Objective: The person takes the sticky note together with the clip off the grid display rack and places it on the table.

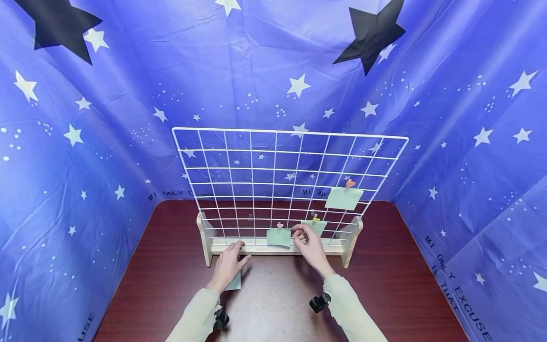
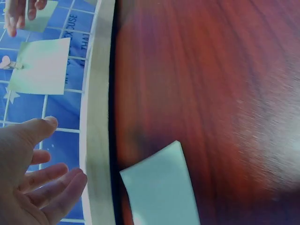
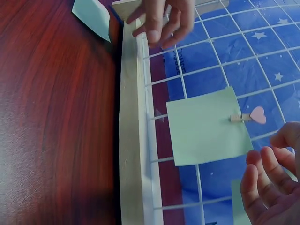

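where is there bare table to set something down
Bare tabletop shows between the sleeves, in front of the wooden stand, and beyond the stand's left and right ends. Crowded: by the left hand and loose note, and around the right hand near two clipped notes.

One grid [image 1: 276, 131], four green notes [image 1: 342, 199] (three on it), three clips [image 1: 350, 183], two black stars [image 1: 372, 33].

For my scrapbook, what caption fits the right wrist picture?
A pink heart clothespin clips a pale green note to a white wire grid, the left hand and right hand nearby.
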`<state>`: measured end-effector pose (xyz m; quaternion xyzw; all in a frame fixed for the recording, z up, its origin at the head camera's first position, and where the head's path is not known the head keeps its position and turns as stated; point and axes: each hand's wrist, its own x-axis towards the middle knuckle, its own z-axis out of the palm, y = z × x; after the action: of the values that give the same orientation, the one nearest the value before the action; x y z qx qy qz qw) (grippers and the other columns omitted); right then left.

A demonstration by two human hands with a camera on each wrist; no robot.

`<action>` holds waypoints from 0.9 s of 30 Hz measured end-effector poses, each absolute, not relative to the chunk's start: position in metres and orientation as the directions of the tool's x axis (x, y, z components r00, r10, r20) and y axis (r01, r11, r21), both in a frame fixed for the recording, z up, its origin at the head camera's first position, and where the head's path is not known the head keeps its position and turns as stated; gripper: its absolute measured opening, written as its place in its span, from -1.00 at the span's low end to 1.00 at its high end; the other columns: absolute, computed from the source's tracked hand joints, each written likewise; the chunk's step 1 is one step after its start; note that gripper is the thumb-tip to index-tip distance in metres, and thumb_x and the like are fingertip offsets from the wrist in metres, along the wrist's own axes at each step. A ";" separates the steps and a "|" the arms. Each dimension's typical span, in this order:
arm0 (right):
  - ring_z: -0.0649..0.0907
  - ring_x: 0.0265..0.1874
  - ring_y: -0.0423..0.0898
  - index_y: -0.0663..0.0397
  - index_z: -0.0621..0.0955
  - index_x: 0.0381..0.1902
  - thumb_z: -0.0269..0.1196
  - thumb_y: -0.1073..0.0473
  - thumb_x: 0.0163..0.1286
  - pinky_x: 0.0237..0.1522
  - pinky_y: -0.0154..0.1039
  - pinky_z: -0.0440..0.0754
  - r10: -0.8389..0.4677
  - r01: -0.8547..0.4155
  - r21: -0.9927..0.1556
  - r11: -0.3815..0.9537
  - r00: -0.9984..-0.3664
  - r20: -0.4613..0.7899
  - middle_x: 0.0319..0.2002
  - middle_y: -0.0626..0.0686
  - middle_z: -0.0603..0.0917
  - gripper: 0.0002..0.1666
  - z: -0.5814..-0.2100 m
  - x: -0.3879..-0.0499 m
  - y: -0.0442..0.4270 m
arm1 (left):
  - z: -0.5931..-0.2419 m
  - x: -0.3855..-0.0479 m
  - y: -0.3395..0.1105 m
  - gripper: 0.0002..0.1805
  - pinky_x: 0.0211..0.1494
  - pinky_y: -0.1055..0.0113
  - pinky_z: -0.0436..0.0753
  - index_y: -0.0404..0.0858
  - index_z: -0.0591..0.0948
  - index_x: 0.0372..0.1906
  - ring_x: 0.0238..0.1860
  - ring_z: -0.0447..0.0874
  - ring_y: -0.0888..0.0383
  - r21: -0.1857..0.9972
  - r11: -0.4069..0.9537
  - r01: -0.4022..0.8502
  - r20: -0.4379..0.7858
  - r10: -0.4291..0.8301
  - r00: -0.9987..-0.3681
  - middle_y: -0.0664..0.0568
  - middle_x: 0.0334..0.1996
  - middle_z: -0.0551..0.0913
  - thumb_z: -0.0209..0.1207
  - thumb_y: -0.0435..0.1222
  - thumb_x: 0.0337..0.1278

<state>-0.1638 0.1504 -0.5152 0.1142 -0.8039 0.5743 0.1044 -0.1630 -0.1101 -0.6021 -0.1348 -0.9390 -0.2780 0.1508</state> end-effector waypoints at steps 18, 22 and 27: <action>0.54 -0.48 -0.14 0.30 0.60 0.06 0.27 0.49 0.13 -0.50 -0.43 0.53 -0.097 -0.460 -0.801 0.384 -0.883 0.460 -0.24 0.15 0.61 -0.53 -0.551 -0.185 0.129 | -0.584 -0.191 -0.084 -0.63 -0.22 0.18 0.68 -0.35 0.56 -0.05 -0.31 0.69 -0.01 0.658 0.543 0.522 0.436 0.290 -0.852 -0.18 -0.22 0.66 0.37 -0.38 0.01; 0.54 -0.49 -0.15 0.30 0.61 0.03 0.28 0.52 0.12 -0.51 -0.46 0.51 -0.088 -0.448 -0.811 0.377 -0.889 0.450 -0.24 0.14 0.60 -0.55 -0.553 -0.185 0.127 | -0.582 -0.193 -0.078 -0.59 -0.20 0.16 0.68 -0.42 0.55 0.00 -0.29 0.70 -0.02 0.696 0.485 0.529 0.450 0.280 -0.848 -0.23 -0.14 0.66 0.35 -0.42 0.02; 0.58 -0.49 -0.05 0.37 0.62 -0.06 0.27 0.59 0.11 -0.51 -0.42 0.51 -0.076 -0.443 -0.823 0.356 -0.892 0.447 -0.23 0.23 0.60 -0.61 -0.544 -0.181 0.124 | -0.579 -0.193 -0.071 -0.59 -0.14 0.12 0.66 -0.37 0.57 0.03 -0.23 0.70 -0.04 0.694 0.497 0.521 0.458 0.254 -0.852 -0.18 -0.10 0.67 0.35 -0.40 0.02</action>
<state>-0.1807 0.1242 -0.5437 0.1608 -0.8061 0.5440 0.1685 -0.1931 -0.0710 -0.5791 -0.2272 -0.8522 -0.4471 0.1493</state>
